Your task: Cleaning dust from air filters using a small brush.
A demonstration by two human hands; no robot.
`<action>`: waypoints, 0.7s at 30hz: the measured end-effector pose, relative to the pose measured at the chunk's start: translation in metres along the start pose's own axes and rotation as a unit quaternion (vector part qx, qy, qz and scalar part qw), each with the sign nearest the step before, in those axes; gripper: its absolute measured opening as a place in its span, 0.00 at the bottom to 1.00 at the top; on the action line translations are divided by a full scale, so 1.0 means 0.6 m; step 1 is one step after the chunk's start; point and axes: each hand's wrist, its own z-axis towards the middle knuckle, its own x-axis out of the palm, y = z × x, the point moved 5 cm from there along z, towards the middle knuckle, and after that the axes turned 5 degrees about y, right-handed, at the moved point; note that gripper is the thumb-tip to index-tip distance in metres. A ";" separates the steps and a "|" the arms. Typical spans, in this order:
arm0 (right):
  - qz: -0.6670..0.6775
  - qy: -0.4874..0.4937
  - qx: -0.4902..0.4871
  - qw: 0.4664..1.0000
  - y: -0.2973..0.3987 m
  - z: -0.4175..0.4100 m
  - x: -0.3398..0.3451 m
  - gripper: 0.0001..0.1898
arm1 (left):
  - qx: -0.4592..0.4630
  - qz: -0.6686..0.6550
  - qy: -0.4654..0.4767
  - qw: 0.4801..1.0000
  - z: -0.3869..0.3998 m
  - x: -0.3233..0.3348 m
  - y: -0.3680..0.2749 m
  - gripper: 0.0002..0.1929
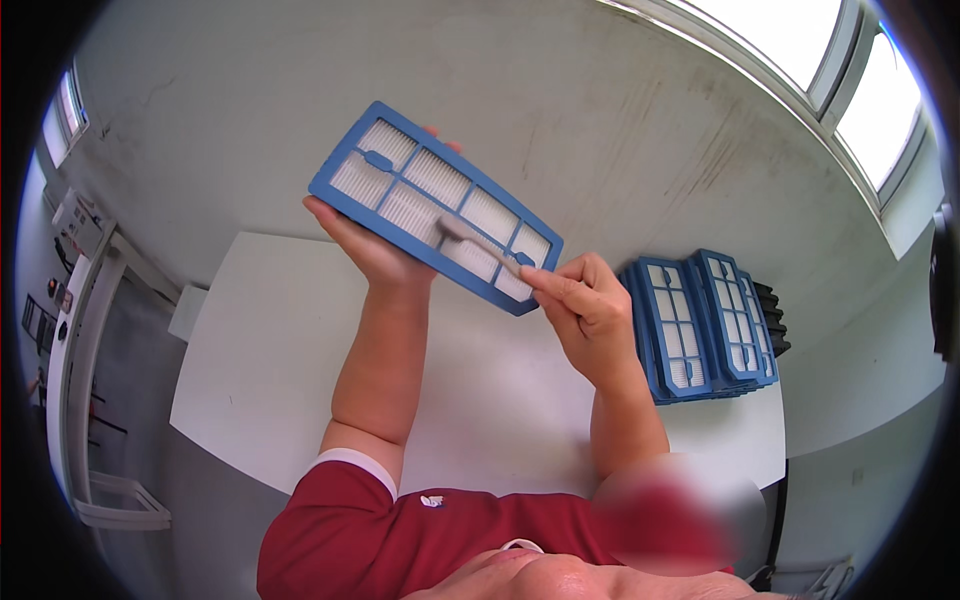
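A blue-framed pleated air filter [397,212] with white pleats is tilted up above the table. My left hand [382,251] holds it from behind and below, with fingertips showing past its upper edge. My right hand [589,311] grips the handle of a small grey-brown brush [484,244], much like a toothbrush. The brush head lies over the pleats near the middle of the filter; its bristles are blurred, so I cannot tell how firmly they touch.
Stacks of similar blue-framed filters [681,337] stand at the right end of the white table [262,360], with black ribbed parts [772,319] behind them. A wall [487,67] rises beyond the table. A white-framed doorway [86,360] is at the left.
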 end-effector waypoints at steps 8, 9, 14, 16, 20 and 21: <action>0.047 0.049 0.000 0.998 0.004 -0.003 0.008 0.16 | 0.023 0.011 -0.031 0.999 0.010 -0.014 -0.022 0.44; 0.053 0.066 0.001 0.996 0.005 -0.003 0.009 0.17 | 0.029 0.019 -0.041 0.999 0.011 -0.014 -0.024 0.44; 0.031 0.049 -0.020 0.998 -0.006 0.001 0.000 0.17 | 0.037 0.038 -0.090 0.995 0.013 -0.018 -0.027 0.46; 0.004 0.034 -0.030 0.999 -0.006 0.002 -0.005 0.17 | 0.041 0.061 -0.077 0.994 0.016 -0.023 -0.032 0.46; -0.009 0.038 0.008 0.999 -0.008 0.003 -0.012 0.16 | 0.040 0.077 -0.103 0.991 0.017 -0.023 -0.038 0.47; 0.014 0.055 0.014 0.998 -0.009 0.002 -0.011 0.15 | 0.046 0.077 -0.105 0.990 0.018 -0.024 -0.040 0.47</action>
